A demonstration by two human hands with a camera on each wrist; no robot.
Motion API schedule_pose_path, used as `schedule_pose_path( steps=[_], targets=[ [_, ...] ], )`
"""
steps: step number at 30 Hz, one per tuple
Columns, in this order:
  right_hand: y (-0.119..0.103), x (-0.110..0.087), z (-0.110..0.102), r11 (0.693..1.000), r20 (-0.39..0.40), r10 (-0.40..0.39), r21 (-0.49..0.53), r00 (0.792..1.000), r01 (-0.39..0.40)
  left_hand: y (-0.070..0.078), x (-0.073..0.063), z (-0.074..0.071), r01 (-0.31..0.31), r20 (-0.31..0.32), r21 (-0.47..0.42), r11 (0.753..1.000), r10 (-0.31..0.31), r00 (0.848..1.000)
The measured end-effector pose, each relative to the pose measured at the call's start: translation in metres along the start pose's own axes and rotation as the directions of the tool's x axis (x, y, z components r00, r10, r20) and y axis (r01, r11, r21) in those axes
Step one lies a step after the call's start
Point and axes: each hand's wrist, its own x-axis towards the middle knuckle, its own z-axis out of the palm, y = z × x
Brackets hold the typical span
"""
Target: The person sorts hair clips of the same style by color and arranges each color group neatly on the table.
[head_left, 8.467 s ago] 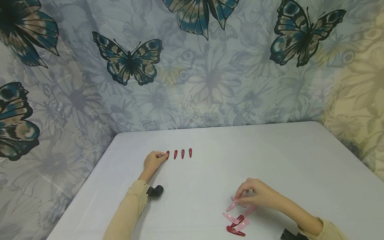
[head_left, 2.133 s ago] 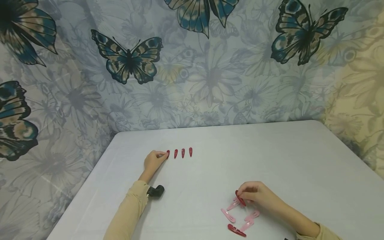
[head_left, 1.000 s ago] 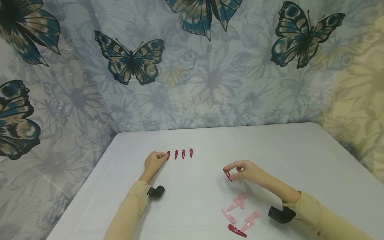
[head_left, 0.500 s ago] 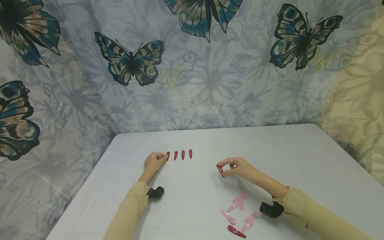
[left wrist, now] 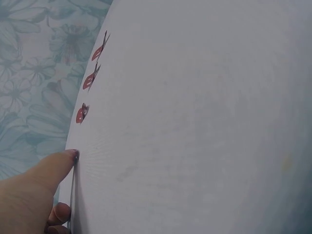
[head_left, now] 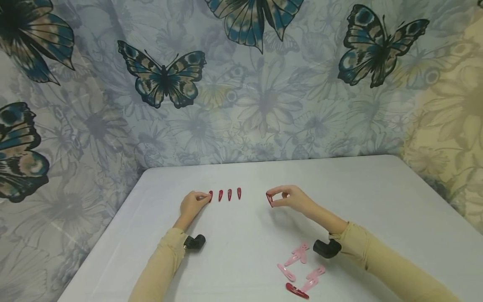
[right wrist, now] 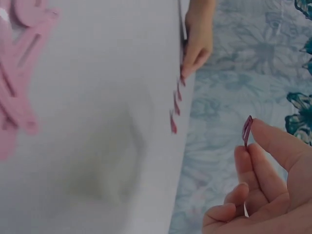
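Note:
Several red snap hair clips stand in a short row near the table's far side, among them a red clip [head_left: 229,194]. At the row's left end my left hand [head_left: 192,204] pinches the leftmost red clip [head_left: 211,195] against the table, its thumb partly covering it in the left wrist view. Right of the row, my right hand [head_left: 293,199] holds another red snap hair clip [right wrist: 247,130] between thumb and fingertips, raised above the surface. Nearer the front lies a loose group of pink clips [head_left: 286,272] with one red clip [head_left: 297,290] beside them.
A white table [head_left: 151,260] carries everything. Butterfly-patterned fabric [head_left: 264,105] hangs behind it and along the sides. Black wrist cameras [head_left: 195,242] sit at both sleeve cuffs, the right one just beyond the pink clips.
My right hand has picked a red clip out of the loose group and carried it up and left toward the row. The left hand has stayed on the leftmost clip.

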Motion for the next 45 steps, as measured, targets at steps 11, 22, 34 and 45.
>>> schedule_pose_path(
  steps=[11,22,34,45],
  targets=[
    [-0.006,0.026,0.011,0.999,-0.021,0.039,0.016,0.999,-0.039,-0.001,0.001,0.003,-0.009,-0.01,0.0,1.0,0.009,1.0],
    [0.0,0.042,0.022,1.0,-0.061,0.01,0.028,0.998,-0.008,-0.001,0.006,0.004,-0.029,-0.015,-0.013,0.999,0.029,0.999],
    [0.007,0.058,0.034,0.999,-0.145,0.049,-0.011,0.988,-0.051,-0.002,0.003,0.003,-0.039,-0.026,-0.019,0.999,0.039,0.999],
    [0.018,0.074,0.043,0.999,-0.207,0.032,-0.015,0.978,-0.036,-0.001,0.003,0.001,-0.006,-0.007,0.022,1.0,0.006,1.0]
  ],
)
